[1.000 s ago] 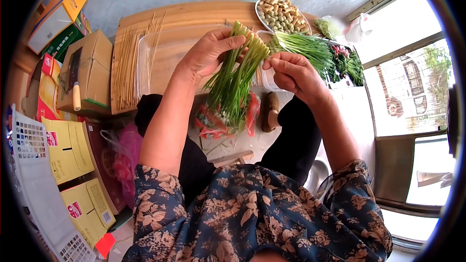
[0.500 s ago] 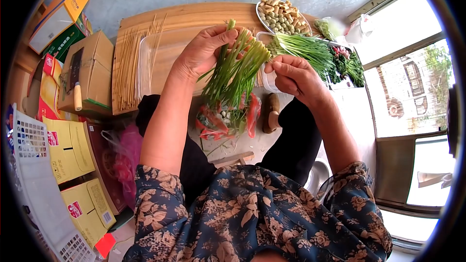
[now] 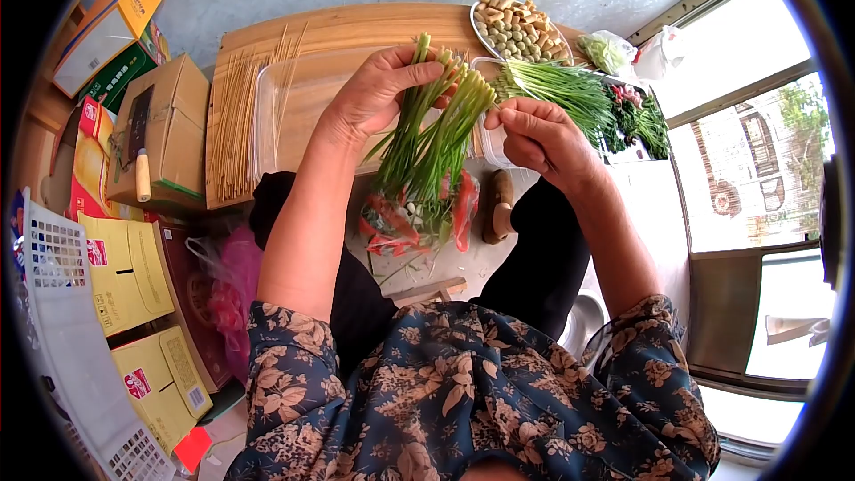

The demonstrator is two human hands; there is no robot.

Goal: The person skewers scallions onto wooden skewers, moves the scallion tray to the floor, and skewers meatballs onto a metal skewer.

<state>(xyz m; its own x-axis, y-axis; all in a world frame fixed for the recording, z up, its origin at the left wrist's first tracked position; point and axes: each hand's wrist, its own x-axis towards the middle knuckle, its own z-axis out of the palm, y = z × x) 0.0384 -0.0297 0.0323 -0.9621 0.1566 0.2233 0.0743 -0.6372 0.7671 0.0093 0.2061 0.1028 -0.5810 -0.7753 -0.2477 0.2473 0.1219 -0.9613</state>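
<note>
A bunch of Chinese chives (image 3: 434,138) hangs leaves down from my left hand (image 3: 378,89), whose thumb and fingers close around it near the pale stem ends. My right hand (image 3: 545,135) is closed in a pinch just beside those ends, at the bunch's right edge. What its fingertips pinch, if anything, is too small to make out. Below the leaves, a red plastic bag (image 3: 388,223) stands open on the floor with scraps inside. More chives (image 3: 565,93) lie in a clear plastic tub (image 3: 492,144) behind my right hand.
On the wooden table (image 3: 356,22) are bamboo skewers (image 3: 236,125), a large clear tray (image 3: 307,107) and a plate of skewered food (image 3: 521,31). Dark leafy greens (image 3: 637,120) lie at the right. A cleaver (image 3: 141,142) rests against a cardboard box (image 3: 178,116) at the left.
The bunch in my left hand has shifted very slightly, its stem ends opening a little. My right fingertips have drawn back slightly from the stems.
</note>
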